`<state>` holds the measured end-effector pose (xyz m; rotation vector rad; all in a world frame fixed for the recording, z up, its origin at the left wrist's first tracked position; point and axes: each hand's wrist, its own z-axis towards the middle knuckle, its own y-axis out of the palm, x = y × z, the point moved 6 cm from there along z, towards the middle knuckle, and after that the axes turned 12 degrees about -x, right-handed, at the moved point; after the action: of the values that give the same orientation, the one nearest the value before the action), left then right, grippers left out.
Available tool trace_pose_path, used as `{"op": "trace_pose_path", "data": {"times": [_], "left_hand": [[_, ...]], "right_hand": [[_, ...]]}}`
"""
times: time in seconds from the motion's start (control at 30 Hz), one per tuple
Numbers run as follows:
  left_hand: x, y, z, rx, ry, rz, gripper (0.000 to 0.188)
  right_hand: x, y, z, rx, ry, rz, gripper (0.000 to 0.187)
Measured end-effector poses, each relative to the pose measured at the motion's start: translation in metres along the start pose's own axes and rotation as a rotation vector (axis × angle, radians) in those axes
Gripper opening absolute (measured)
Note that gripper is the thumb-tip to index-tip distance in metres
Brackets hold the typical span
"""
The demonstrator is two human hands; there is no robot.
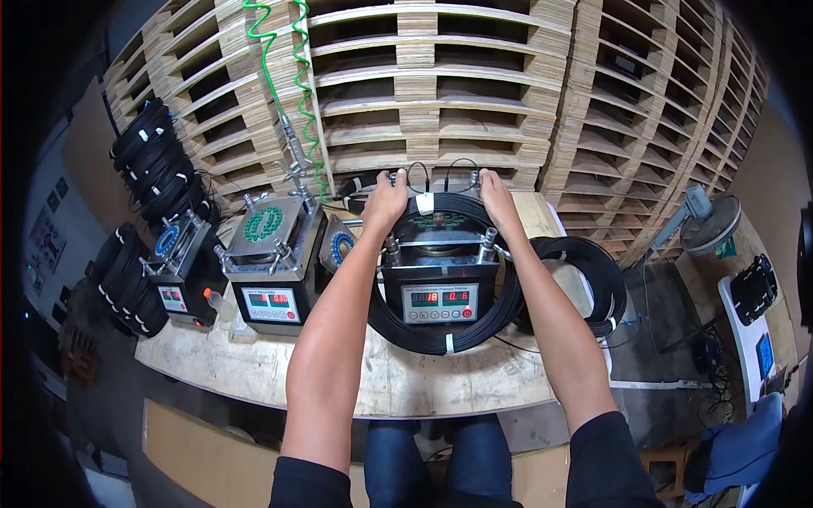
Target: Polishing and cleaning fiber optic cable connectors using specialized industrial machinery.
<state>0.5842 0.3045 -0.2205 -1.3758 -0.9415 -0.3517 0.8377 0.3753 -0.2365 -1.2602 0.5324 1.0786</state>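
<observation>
Both arms reach forward over a boxy dark polishing machine [439, 275] with a red-lit display panel. My left hand [386, 201] closes on the metal clamp knob at its far left corner, mostly covered by the fingers. Opposite it, my right hand [497, 200] pinches the far right clamp knob [475, 179]. A black cable coil [450, 342] with white ties and a white tag [425, 202] hangs around the machine. Thin black leads [446, 183] arch up between my hands. The two near clamp knobs [487, 240] stand untouched beside my forearms. Green-ringed parts show dimly on the top.
Two similar machines [269, 273] [174, 275] stand left on the wooden bench [246, 360], near a small orange-capped bottle [213, 298]. More cable coils [584, 254] lie right. Green spiral air hoses [301, 76] hang before stacked pallets [423, 93]. A fan [710, 223] stands right.
</observation>
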Motion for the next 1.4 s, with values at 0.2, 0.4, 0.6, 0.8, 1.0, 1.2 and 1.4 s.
{"op": "trace_pose_path", "data": {"times": [0.2,0.4,0.6,0.8,1.0,1.2,1.4], "left_hand": [[-0.016,0.002,0.033,-0.046,0.133,-0.008,0.068],[-0.016,-0.005,0.011,-0.036,-0.022,0.040,0.075],[0.000,-0.002,-0.002,-0.018,-0.024,0.042,0.074],[-0.013,-0.004,0.012,0.003,0.020,0.025,0.069],[-0.009,0.003,0.013,-0.033,0.002,0.022,0.070],[-0.001,0.006,0.010,-0.088,-0.049,0.037,0.074],[-0.008,-0.002,0.008,-0.037,-0.041,0.028,0.071]], "right_hand": [[-0.013,0.005,0.006,-0.088,0.077,-0.195,0.048],[-0.027,0.011,-0.006,-0.085,0.296,-0.341,0.047],[0.007,0.006,0.016,-0.075,0.109,-0.142,0.054],[-0.012,0.014,0.008,-0.099,0.086,-0.058,0.053],[-0.016,0.006,-0.004,-0.095,0.226,-0.198,0.049],[0.000,0.001,0.007,-0.067,0.222,-0.277,0.049],[-0.001,0.012,0.008,-0.078,0.141,-0.157,0.050]]}}
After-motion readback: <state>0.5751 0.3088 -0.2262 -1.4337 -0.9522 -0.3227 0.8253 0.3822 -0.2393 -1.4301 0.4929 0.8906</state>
